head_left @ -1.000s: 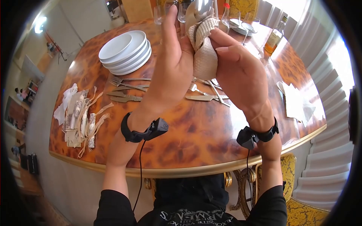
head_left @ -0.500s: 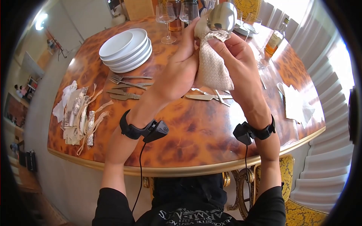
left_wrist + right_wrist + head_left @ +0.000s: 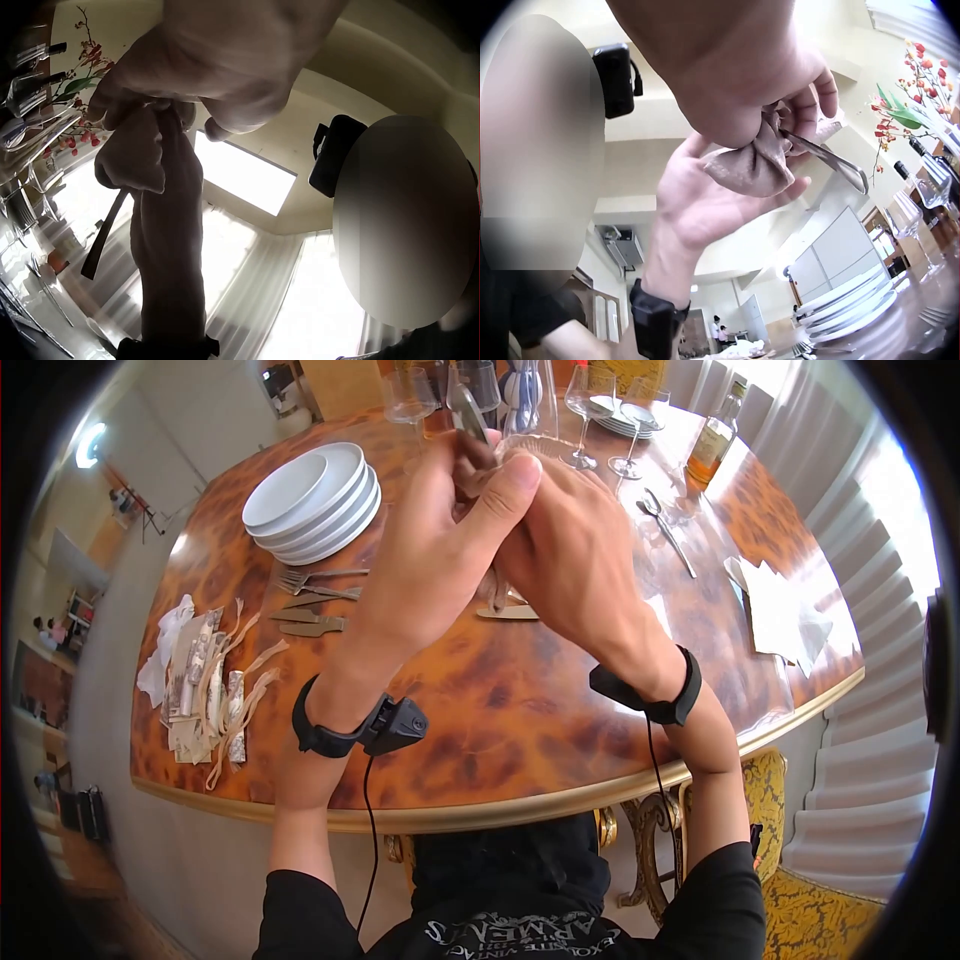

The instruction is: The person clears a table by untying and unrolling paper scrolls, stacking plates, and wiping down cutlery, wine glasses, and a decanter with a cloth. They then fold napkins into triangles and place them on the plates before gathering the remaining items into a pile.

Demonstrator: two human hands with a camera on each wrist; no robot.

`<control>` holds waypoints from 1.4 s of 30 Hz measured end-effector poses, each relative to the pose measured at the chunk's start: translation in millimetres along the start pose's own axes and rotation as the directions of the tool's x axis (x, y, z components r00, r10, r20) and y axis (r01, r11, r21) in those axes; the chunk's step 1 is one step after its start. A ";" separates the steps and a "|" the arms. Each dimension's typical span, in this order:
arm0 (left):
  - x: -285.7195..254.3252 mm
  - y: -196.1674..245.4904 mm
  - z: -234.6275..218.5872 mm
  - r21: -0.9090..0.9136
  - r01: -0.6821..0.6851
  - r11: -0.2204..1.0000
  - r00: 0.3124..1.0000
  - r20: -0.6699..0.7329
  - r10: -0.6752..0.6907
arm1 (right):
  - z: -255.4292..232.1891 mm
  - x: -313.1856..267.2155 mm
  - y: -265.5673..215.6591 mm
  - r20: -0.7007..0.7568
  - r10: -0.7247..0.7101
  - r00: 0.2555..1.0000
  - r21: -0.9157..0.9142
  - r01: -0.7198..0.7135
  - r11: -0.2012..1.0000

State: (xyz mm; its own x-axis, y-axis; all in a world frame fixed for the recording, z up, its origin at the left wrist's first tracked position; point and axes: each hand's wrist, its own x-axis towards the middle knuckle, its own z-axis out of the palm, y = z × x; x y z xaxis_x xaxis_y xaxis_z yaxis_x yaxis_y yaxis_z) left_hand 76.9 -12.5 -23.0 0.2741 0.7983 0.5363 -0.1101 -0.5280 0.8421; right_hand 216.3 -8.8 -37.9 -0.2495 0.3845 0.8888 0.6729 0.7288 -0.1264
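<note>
A beige cloth (image 3: 750, 169), gathered at its middle, is between the two hands, with a metal utensil (image 3: 836, 163) sticking out of it. In the head view the utensil's upper end (image 3: 468, 415) rises above the left hand (image 3: 415, 560). The left fingers curl at the cloth and utensil, partly hidden, and the left thumb lies across the right hand (image 3: 575, 550). Curled right fingers grip the cloth's gathered part in the right wrist view. From the left wrist view, part of the cloth (image 3: 135, 154) flares out beside the right hand.
Stacked white plates (image 3: 315, 505) stand at the back left, forks and knives (image 3: 310, 622) in front. Wrapped bundles with ties (image 3: 205, 685) lie far left. Glasses (image 3: 585, 405), a bottle (image 3: 712, 445), a spoon (image 3: 668, 540) and white papers (image 3: 780, 615) are rightward.
The right hand has turned over, its back now facing the head camera, and has moved left. The utensil's bowl has swung left and appears edge-on. The cloth is now mostly hidden in the head view.
</note>
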 end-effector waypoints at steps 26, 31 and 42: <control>11.6 20.7 -38.4 -0.345 -0.153 0.926 0.806 0.499 0.319 | -33.3 0.7 -1.6 0.713 -0.202 0.671 0.701 -0.674 0.235; 9.5 15.9 -32.8 -0.501 -0.127 0.856 0.791 0.469 0.392 | -30.7 -4.2 5.8 0.689 -0.333 0.643 0.699 -0.711 0.074; 11.7 42.1 -80.4 -0.082 -0.266 0.961 0.954 -0.163 0.250 | -31.3 8.2 -7.0 0.632 -0.100 0.769 0.448 -0.256 0.857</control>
State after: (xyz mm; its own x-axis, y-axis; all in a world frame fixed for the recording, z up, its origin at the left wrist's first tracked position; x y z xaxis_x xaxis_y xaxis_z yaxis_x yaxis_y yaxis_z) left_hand -1.4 -2.1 23.3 0.0786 0.6769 0.7319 -0.2566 -0.6957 0.6710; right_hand 231.3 -28.5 -15.9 -0.6992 0.5802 0.4178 0.3287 0.7798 -0.5328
